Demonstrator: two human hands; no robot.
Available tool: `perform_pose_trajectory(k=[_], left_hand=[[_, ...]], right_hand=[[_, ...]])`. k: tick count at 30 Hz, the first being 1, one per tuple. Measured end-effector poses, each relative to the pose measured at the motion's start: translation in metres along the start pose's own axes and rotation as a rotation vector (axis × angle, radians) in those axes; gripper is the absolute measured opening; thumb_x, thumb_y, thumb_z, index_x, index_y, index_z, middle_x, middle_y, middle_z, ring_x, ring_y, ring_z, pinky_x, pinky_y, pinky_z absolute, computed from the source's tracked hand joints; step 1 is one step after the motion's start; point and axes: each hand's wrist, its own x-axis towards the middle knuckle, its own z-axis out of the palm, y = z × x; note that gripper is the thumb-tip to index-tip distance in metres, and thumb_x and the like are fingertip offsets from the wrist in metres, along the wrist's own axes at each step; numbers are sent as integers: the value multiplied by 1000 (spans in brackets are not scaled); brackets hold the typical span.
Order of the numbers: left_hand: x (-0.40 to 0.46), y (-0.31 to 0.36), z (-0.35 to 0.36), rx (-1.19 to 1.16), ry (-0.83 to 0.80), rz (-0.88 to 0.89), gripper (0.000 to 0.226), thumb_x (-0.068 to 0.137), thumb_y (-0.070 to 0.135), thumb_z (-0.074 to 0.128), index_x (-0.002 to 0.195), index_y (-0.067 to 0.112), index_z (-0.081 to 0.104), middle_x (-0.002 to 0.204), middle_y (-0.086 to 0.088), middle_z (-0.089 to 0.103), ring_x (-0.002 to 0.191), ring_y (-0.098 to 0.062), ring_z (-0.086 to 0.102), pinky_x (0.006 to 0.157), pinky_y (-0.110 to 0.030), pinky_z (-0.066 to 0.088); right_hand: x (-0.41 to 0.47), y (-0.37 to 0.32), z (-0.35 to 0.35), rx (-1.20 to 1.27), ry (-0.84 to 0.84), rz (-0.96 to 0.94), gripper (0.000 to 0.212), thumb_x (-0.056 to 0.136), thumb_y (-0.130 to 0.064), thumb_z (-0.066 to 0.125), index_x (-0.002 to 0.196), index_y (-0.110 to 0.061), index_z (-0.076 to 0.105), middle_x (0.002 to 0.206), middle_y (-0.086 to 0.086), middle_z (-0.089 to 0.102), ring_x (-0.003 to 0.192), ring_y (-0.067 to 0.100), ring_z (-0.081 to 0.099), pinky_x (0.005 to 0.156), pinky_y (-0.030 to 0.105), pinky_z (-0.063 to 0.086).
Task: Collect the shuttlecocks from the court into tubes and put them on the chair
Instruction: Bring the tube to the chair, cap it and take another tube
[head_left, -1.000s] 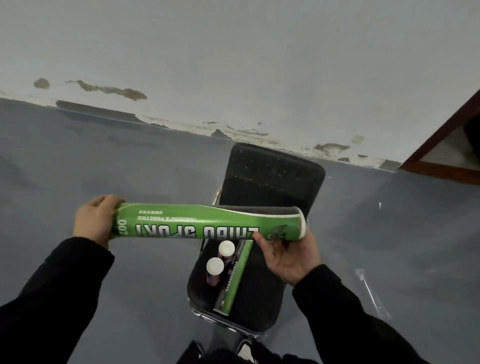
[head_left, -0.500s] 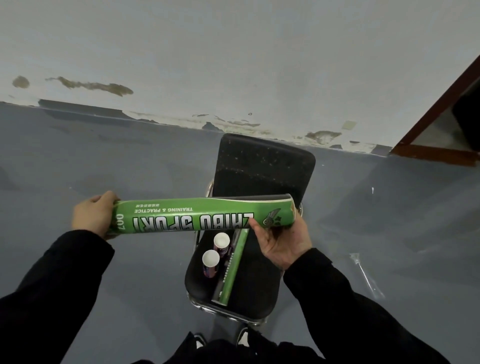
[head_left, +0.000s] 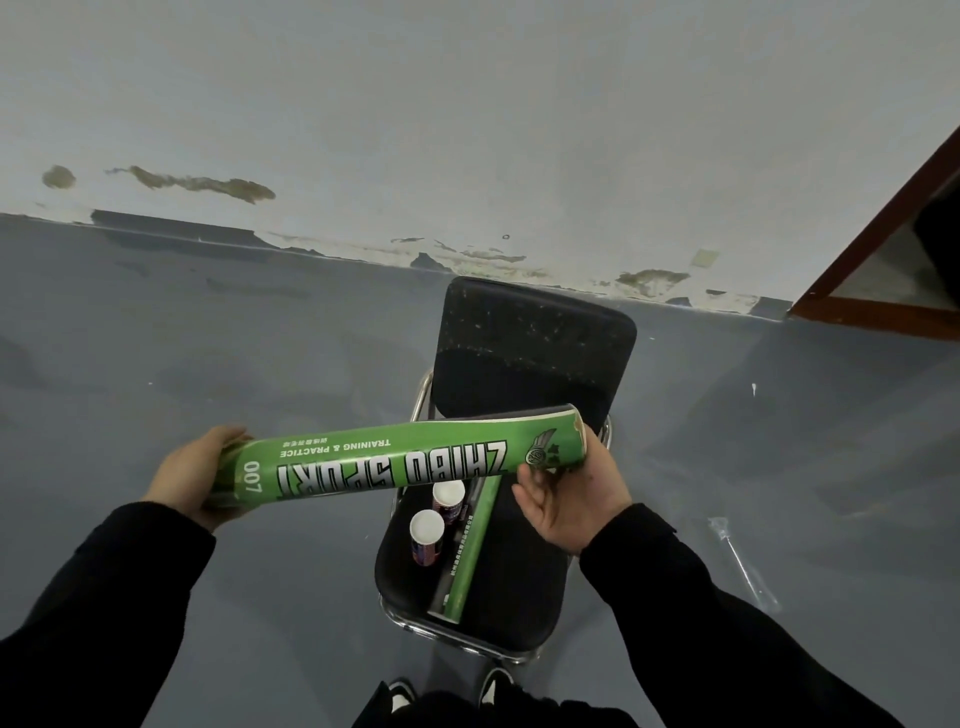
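Holding the green tube (head_left: 395, 462) with our left hand (head_left: 195, 480) wrapped round one end and our right hand (head_left: 569, 496) curled loosely under the other, we needed to lay it down flat on the chair (head_left: 519, 613) beside the other tubes (head_left: 470, 545).

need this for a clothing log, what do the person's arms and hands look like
Both arms wear long black sleeves of plain, matte fabric, with no visible logos or markings, ending at the wrists. The left hand and right hand are bare: no gloves, and no rings or watch can be seen.
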Motion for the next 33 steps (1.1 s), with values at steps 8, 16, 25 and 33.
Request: perform_pose_trajectory(k=[8,16,25,33], left_hand=[[-4,-2,-3,-226,-224,-30,20,102,30,52,96,18,67,82,-3,73,86,-23,64,82,-42,51],[-6,-10,21,-188,-309,25,24,105,35,53,98,17,68,86,-4,76,72,-17,74,69,-42,63],[2,-20,32,-176,-232,100,27,103,39,55,104,19,73,94,-3,76,77,-18,71,56,-35,62],[6,-18,37,-167,-186,77,28,101,42,55,98,21,73,87,-2,74,75,-20,67,53,-35,60]], right_hand=[[2,-8,-11,-56,-3,-124,68,81,-73,62,115,-15,74,101,8,70,95,25,68,90,41,56],[2,-23,-35,-93,107,-284,71,87,-75,50,127,-20,70,131,13,64,120,30,62,88,41,55],[-14,-34,-48,-286,43,-457,47,97,-52,54,134,-25,62,122,8,64,97,24,69,85,45,59],[-19,-46,-50,-392,127,-632,29,102,-27,57,129,-36,66,124,10,70,113,34,67,84,47,61]])
